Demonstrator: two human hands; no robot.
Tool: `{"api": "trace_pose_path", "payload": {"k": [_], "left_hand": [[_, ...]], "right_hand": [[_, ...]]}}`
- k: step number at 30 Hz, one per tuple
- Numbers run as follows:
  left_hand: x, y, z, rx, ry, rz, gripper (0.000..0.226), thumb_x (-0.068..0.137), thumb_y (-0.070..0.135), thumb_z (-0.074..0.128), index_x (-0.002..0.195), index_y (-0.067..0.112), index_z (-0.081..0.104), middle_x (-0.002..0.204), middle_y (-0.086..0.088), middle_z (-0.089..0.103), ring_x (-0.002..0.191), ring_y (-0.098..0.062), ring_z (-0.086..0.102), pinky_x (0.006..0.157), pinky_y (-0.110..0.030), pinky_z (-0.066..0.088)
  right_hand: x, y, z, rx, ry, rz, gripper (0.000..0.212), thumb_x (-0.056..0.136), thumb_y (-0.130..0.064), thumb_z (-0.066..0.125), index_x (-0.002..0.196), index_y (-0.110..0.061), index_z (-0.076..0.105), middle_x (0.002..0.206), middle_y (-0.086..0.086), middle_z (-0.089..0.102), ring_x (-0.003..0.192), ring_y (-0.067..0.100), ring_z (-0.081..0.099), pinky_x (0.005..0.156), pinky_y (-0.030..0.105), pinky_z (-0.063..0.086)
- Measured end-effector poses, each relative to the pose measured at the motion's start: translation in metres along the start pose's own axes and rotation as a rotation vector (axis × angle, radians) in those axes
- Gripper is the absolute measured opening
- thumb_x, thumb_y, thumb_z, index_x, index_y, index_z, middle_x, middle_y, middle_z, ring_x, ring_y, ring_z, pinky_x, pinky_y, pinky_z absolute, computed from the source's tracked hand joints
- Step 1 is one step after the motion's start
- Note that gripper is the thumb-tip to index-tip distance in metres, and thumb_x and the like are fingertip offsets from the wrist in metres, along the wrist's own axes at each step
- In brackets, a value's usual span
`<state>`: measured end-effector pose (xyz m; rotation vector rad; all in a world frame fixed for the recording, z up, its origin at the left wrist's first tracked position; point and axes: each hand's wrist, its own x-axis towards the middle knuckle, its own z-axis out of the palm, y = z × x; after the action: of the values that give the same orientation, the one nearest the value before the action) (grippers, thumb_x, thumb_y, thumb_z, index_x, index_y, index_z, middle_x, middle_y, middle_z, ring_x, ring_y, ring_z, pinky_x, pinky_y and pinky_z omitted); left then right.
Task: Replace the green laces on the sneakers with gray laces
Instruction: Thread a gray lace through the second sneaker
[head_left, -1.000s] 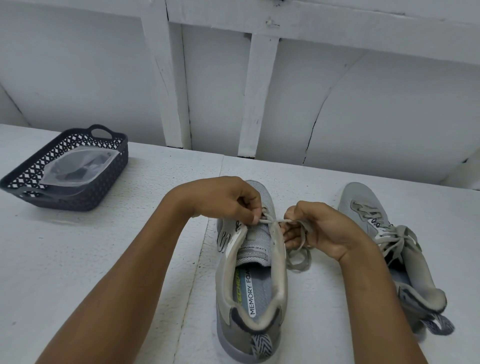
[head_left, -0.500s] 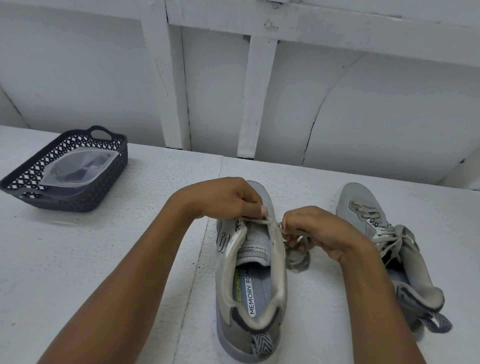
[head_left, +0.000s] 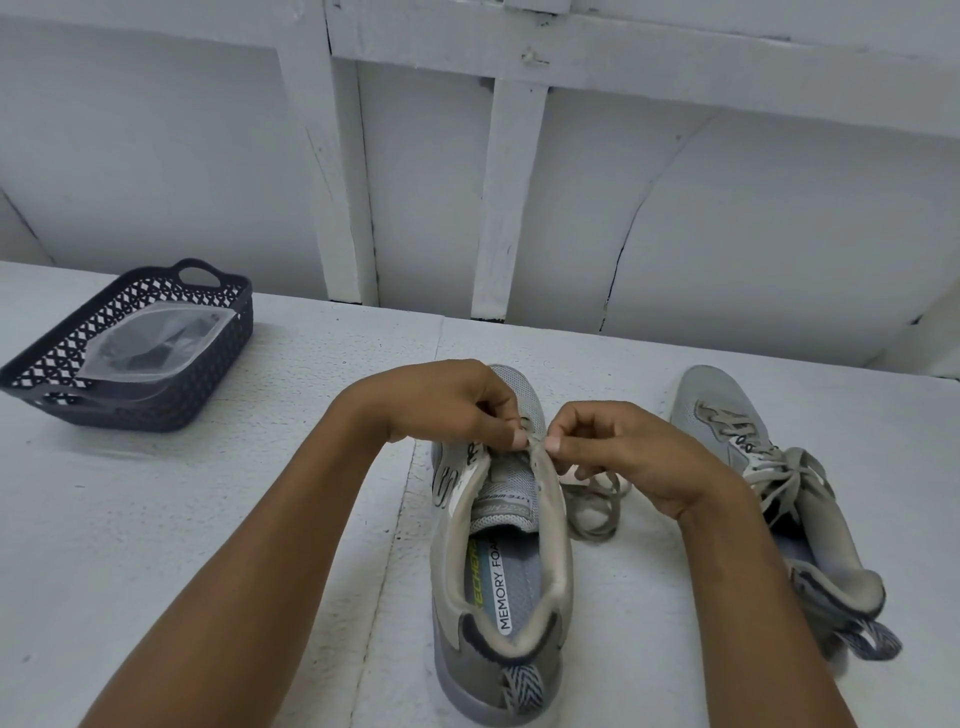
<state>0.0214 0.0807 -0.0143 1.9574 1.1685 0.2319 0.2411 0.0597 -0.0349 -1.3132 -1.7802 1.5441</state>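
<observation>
A grey sneaker (head_left: 498, 582) stands in the middle of the white table, heel toward me, its tongue exposed. My left hand (head_left: 447, 402) and my right hand (head_left: 618, 447) meet over its eyelets, and both pinch a pale grey lace (head_left: 592, 501) at the sneaker's right eyelet edge. The slack of that lace lies looped on the table just right of the sneaker, partly under my right hand. A second grey sneaker (head_left: 769, 467) lies at the right, laced and with its lace tied in a bow.
A dark lattice basket (head_left: 156, 384) stands at the back left and holds a clear plastic bag (head_left: 150, 345) with something dark inside. A white panelled wall (head_left: 519, 182) runs behind the table.
My right hand moved up and left to the eyelet edge until its fingertips met my left hand's. The short span of lace stretched between the hands is gone. The slack loops shifted on the table.
</observation>
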Motion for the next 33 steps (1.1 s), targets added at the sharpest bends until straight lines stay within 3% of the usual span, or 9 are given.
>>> {"api": "trace_pose_path", "payload": {"k": [3, 7, 9, 12, 18, 22, 26, 30, 33], "left_hand": [[-0.003, -0.002, -0.003, -0.104, -0.029, 0.018, 0.012, 0.088, 0.010, 0.071, 0.100, 0.009, 0.071, 0.090, -0.002, 0.073, 0.077, -0.004, 0.064, 0.071, -0.018, 0.049], [-0.006, -0.004, -0.007, -0.124, 0.000, 0.046, 0.021, 0.086, -0.005, 0.065, 0.100, 0.009, 0.071, 0.090, -0.004, 0.073, 0.078, -0.004, 0.065, 0.072, -0.017, 0.051], [-0.006, -0.005, -0.009, -0.110, 0.072, 0.041, 0.021, 0.086, -0.003, 0.062, 0.094, 0.013, 0.074, 0.082, 0.004, 0.072, 0.075, -0.004, 0.063, 0.075, -0.021, 0.051], [-0.007, -0.005, -0.011, -0.091, 0.154, 0.030, 0.022, 0.086, 0.001, 0.060, 0.088, 0.017, 0.076, 0.081, 0.000, 0.072, 0.074, -0.009, 0.059, 0.078, -0.032, 0.049], [-0.007, 0.000, -0.008, 0.000, 0.035, 0.026, 0.012, 0.086, 0.015, 0.072, 0.091, 0.024, 0.079, 0.081, 0.006, 0.074, 0.074, -0.007, 0.061, 0.078, -0.035, 0.052], [-0.003, 0.002, -0.003, 0.032, 0.014, 0.027, 0.009, 0.083, 0.017, 0.077, 0.091, 0.020, 0.079, 0.073, 0.013, 0.071, 0.069, -0.001, 0.058, 0.080, -0.039, 0.052], [-0.001, 0.002, -0.002, 0.020, 0.016, 0.026, 0.006, 0.085, 0.021, 0.076, 0.089, 0.020, 0.079, 0.077, 0.008, 0.073, 0.068, -0.003, 0.060, 0.077, -0.036, 0.053], [0.000, -0.002, -0.002, -0.006, 0.034, 0.012, 0.018, 0.092, 0.030, 0.068, 0.087, 0.016, 0.078, 0.082, -0.006, 0.073, 0.068, -0.018, 0.056, 0.070, -0.035, 0.047], [0.000, -0.003, -0.001, -0.011, 0.023, -0.009, 0.017, 0.092, 0.029, 0.068, 0.088, 0.016, 0.079, 0.082, -0.007, 0.073, 0.068, -0.013, 0.055, 0.070, -0.033, 0.045]], "right_hand": [[0.000, -0.002, -0.002, -0.014, 0.041, 0.007, 0.008, 0.089, -0.014, 0.070, 0.082, -0.012, 0.065, 0.069, -0.004, 0.068, 0.060, 0.000, 0.058, 0.056, 0.013, 0.041], [0.003, -0.004, -0.002, -0.027, 0.034, 0.016, 0.014, 0.076, -0.024, 0.078, 0.078, -0.014, 0.068, 0.073, 0.001, 0.069, 0.073, 0.010, 0.062, 0.069, 0.025, 0.046], [0.004, -0.006, -0.002, -0.012, 0.033, 0.025, 0.014, 0.069, -0.028, 0.073, 0.074, -0.016, 0.069, 0.074, 0.004, 0.068, 0.076, 0.013, 0.062, 0.072, 0.031, 0.045], [0.005, -0.010, -0.004, -0.042, -0.013, 0.024, 0.015, 0.068, -0.030, 0.072, 0.074, -0.017, 0.069, 0.073, 0.003, 0.067, 0.073, 0.013, 0.061, 0.069, 0.030, 0.044], [0.006, -0.021, -0.013, -0.196, -0.098, 0.040, 0.005, 0.086, -0.015, 0.074, 0.083, -0.012, 0.072, 0.067, -0.002, 0.066, 0.066, 0.007, 0.058, 0.061, 0.021, 0.042], [0.008, -0.021, -0.013, -0.202, -0.114, 0.031, 0.007, 0.087, -0.010, 0.071, 0.081, -0.012, 0.070, 0.064, -0.003, 0.065, 0.062, 0.006, 0.056, 0.057, 0.017, 0.041], [0.011, -0.016, -0.012, -0.150, -0.090, -0.044, 0.011, 0.084, -0.002, 0.073, 0.079, -0.011, 0.069, 0.065, -0.002, 0.064, 0.062, 0.006, 0.055, 0.057, 0.019, 0.040], [0.011, -0.015, -0.016, -0.094, -0.088, -0.132, 0.014, 0.080, 0.006, 0.074, 0.080, -0.008, 0.072, 0.068, -0.003, 0.068, 0.063, 0.004, 0.059, 0.062, 0.014, 0.046], [0.011, -0.015, -0.015, -0.076, -0.071, -0.125, 0.008, 0.083, -0.001, 0.074, 0.078, -0.008, 0.073, 0.069, 0.002, 0.069, 0.059, 0.005, 0.055, 0.057, 0.016, 0.043]]}}
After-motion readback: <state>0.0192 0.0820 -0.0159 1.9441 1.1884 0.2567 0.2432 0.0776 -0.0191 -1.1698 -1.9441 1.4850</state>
